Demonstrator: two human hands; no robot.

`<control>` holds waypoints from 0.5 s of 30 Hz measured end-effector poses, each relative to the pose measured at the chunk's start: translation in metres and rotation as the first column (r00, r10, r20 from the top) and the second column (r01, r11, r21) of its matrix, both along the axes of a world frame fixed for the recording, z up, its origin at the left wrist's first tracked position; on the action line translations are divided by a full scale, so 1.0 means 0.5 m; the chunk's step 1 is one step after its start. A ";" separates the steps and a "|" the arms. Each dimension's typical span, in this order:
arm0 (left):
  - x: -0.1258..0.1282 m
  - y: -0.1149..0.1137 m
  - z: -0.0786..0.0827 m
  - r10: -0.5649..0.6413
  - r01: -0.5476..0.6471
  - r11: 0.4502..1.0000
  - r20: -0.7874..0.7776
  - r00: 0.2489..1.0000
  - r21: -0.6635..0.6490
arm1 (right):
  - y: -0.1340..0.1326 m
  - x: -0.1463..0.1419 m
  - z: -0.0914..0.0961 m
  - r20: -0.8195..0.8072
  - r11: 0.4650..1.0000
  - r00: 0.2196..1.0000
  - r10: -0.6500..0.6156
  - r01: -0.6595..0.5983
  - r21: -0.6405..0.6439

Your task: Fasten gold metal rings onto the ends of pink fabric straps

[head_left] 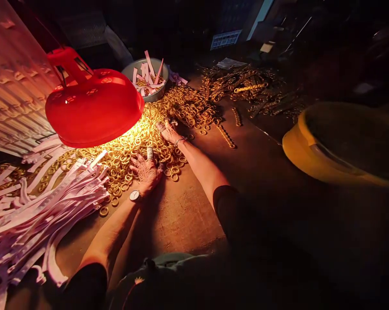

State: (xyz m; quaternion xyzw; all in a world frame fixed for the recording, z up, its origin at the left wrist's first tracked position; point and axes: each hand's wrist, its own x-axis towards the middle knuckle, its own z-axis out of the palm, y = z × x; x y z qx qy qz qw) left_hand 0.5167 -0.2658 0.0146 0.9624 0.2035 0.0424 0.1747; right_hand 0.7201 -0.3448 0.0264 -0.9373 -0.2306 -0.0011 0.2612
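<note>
A wide heap of small golden rings (pixel 139 137) covers the brown work surface (pixel 188 215) under a red lamp. My left hand (pixel 146 168), with a watch on the wrist, rests on the near edge of the heap with its fingers curled round a small pale strip. My right hand (pixel 168 130), a bangle at the wrist, reaches further into the heap and lies palm down among the rings, fingers partly bent. What lies under its fingers is hidden by glare.
A red lamp shade (pixel 94 107) hangs low at the left. Pale pink strips (pixel 42 206) pile at the near left. A grey bowl (pixel 160 92) with strips sits behind the heap. Strung ring chains (pixel 246 88) lie far right. A yellow tub (pixel 313 150) stands at the right.
</note>
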 end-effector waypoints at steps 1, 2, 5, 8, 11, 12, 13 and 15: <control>0.010 0.001 0.001 0.006 -0.006 1.000 0.008 1.000 -0.008 | 0.003 -0.002 0.016 -0.042 1.000 0.999 0.015 -0.015 -0.014; 0.020 0.002 0.003 0.012 -0.012 1.000 0.012 1.000 -0.012 | 0.003 -0.005 0.033 -0.069 0.999 0.997 0.029 -0.031 -0.031; 0.039 0.005 0.018 0.033 -0.033 0.999 0.005 0.999 -0.009 | -0.002 -0.023 0.077 -0.012 0.997 1.000 0.025 -0.025 -0.074; 0.035 0.007 0.044 0.015 -0.015 1.000 -0.031 0.999 0.009 | -0.008 -0.050 0.097 0.080 0.997 0.997 -0.005 0.011 -0.071; 0.012 0.015 0.067 -0.003 0.007 0.997 -0.056 0.998 0.072 | -0.016 -0.080 0.095 0.048 0.999 0.998 -0.035 0.037 -0.032; 0.002 0.018 0.072 -0.023 0.028 0.995 -0.052 0.998 0.097 | -0.020 -0.091 0.090 0.027 0.999 0.999 -0.048 0.048 -0.022; -0.007 0.023 0.076 -0.042 0.046 0.992 -0.039 0.998 0.120 | -0.025 -0.103 0.084 0.014 0.998 0.998 -0.061 0.061 -0.012; -0.026 0.032 0.080 -0.076 0.078 0.985 -0.017 0.997 0.155 | -0.039 -0.129 0.071 0.013 0.997 0.997 -0.081 0.081 0.002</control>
